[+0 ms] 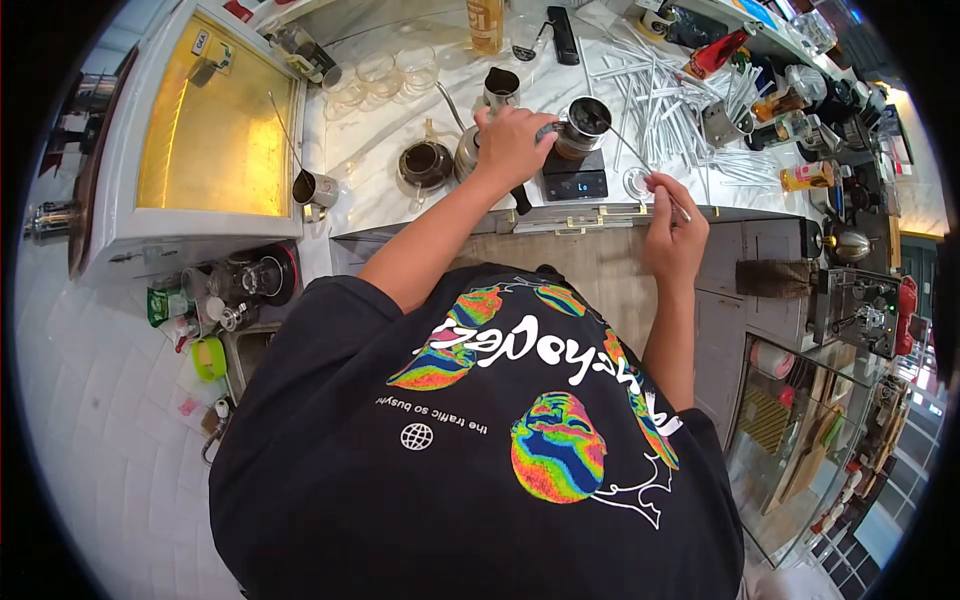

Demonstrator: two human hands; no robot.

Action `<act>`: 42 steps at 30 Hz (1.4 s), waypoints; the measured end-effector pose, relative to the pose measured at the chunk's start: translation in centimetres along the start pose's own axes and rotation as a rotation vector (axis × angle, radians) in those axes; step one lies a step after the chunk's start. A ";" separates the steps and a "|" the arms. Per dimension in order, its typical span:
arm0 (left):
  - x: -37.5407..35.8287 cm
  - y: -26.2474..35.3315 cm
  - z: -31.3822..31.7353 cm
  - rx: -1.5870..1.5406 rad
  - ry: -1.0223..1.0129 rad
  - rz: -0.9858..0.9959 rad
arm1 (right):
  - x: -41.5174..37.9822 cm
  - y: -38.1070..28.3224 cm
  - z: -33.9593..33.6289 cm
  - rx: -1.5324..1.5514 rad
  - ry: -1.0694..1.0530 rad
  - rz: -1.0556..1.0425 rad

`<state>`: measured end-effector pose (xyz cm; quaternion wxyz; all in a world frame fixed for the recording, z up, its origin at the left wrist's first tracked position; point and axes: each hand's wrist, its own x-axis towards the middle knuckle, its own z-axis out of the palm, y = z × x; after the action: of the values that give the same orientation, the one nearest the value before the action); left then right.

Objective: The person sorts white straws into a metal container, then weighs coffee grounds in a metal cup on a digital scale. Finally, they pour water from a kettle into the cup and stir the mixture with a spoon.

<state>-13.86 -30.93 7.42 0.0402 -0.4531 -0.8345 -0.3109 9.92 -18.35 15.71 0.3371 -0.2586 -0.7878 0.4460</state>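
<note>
My left hand (512,148) is closed, its thumb side against the dark handle of a metal-rimmed coffee dripper (588,117); part of the grip is hidden. Dark matter fills the dripper, which stands over a vessel with brown contents on a black digital scale (576,184). Pinched in my right hand (677,222) is a long thin stirring spoon (632,152), its far end reaching into the dripper. Partly under my left forearm sits a gooseneck kettle (466,152). Beyond the hand is a steel pitcher (501,88), and to the left a glass coffee server (426,164) with dark contents.
Many loose white straws (655,85) spread over the counter's right side. Several clear glasses (378,75) stand at the back left. A steel cup (316,189) is near the yellow-fronted cabinet (222,120). A small clear dish (636,183) lies beside my right hand.
</note>
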 end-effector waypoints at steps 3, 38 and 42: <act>-0.1 -0.3 -0.1 -0.001 0.031 0.037 | -1.0 -0.6 -0.1 0.002 0.015 0.015; -0.5 -0.7 1.0 -0.096 0.028 0.032 | -1.0 -1.9 1.5 0.040 0.096 0.069; -0.3 -0.7 1.2 -0.091 0.028 0.033 | -1.8 -1.6 0.6 -0.136 0.017 -0.021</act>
<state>-13.99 -30.80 6.03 0.0363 -0.4639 -0.8112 -0.3542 10.40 -20.69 16.30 0.3302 -0.2763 -0.8161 0.3855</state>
